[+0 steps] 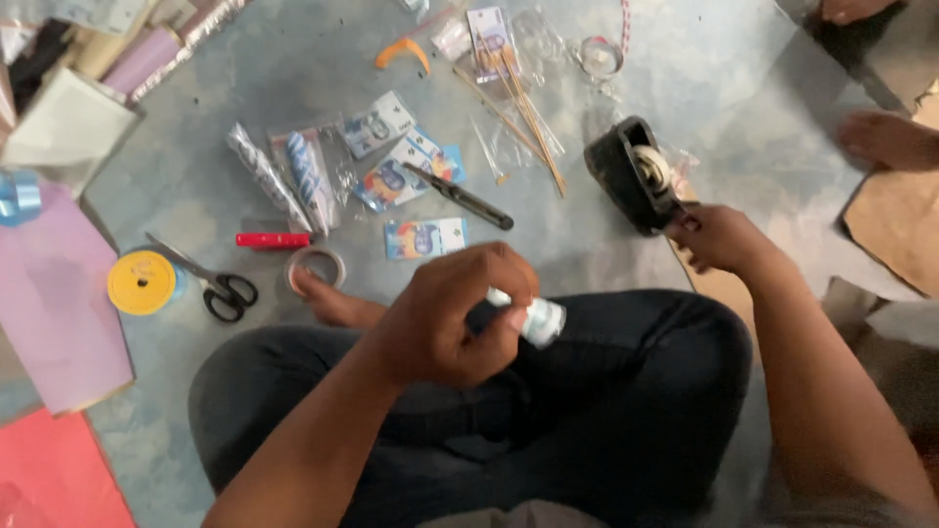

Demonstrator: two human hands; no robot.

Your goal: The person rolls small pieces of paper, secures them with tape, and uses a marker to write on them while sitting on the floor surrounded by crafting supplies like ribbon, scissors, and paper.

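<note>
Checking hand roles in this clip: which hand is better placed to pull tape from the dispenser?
Right. The right hand already touches the black tape dispenser; the left hand is occupied, its fingers gripping a small pale roll.

Hidden and cut-off parts around the black tape dispenser [634,176]

Its near end is covered by the right hand [719,238]. Below-left of it, the left hand [455,313] hides most of a small pale roll [538,321]. Right of it, another person's feet [885,137] are cut by the edge. Far left, packet prints [391,181] are too small to tell.
</note>
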